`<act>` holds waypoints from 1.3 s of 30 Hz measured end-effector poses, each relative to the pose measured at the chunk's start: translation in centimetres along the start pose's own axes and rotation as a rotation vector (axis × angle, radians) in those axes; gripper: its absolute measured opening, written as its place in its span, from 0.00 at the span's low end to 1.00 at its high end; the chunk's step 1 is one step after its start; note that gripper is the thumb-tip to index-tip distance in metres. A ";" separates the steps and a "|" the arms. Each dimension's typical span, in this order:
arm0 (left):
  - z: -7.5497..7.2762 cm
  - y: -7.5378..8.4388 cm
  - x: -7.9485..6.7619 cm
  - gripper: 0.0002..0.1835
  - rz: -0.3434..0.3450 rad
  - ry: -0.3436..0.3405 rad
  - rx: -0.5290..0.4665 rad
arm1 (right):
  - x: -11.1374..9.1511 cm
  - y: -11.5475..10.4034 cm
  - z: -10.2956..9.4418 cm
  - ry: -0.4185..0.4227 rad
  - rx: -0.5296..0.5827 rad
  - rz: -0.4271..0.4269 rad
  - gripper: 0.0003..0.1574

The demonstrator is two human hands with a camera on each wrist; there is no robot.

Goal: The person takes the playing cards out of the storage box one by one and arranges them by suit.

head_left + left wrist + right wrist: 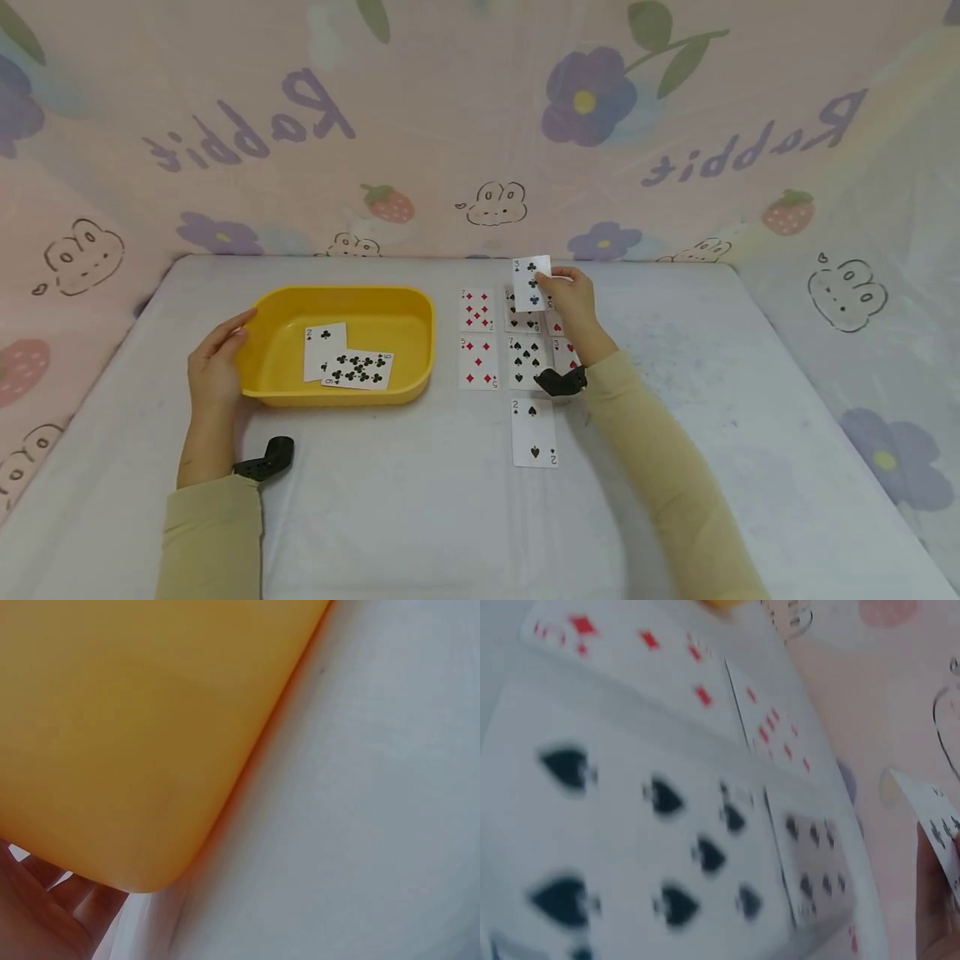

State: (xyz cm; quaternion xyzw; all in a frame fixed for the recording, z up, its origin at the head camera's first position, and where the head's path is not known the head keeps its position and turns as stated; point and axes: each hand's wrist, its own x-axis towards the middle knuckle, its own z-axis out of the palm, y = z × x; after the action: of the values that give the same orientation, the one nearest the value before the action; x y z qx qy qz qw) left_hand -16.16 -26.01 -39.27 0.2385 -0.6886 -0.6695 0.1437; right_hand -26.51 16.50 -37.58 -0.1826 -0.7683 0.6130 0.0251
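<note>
My right hand (572, 302) pinches a playing card, the three of clubs (527, 296), raised above the far end of the laid-out cards. Beneath it the six of spades (525, 325) is partly covered. The seven of spades (528, 360), seven of diamonds (477, 310) and five of diamonds (478, 362) lie face up nearby. Two red cards are partly hidden by the right hand and wrist. At the left, my left hand (217, 367) grips the side of a yellow tray (337, 398), its fingers (101, 907) against the outer wall.
Inside the tray lie the two of clubs (324, 337) and another clubs card (357, 369), overlapping. Nearest the person among the laid-out cards is the two of spades (534, 433). A patterned curtain (480, 125) stands behind the white table (405, 517).
</note>
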 end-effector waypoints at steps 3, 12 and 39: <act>0.0 0.0 0.0 0.17 -0.003 0.002 0.003 | 0.7 0.7 -1.6 0.025 -0.018 0.016 0.26; -0.1 0.0 0.0 0.19 0.012 -0.003 0.042 | 1.7 2.4 -5.5 0.104 -0.117 0.066 0.28; -0.1 0.1 0.1 0.19 -0.012 -0.017 0.058 | 2.0 4.0 -9.2 0.161 -0.652 -0.004 0.28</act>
State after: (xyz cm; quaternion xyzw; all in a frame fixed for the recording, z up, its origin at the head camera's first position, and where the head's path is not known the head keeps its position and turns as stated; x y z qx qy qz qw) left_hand -16.17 -26.18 -39.16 0.2411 -0.7074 -0.6522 0.1268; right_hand -24.98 26.43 -39.48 -0.2272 -0.9198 0.3187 0.0270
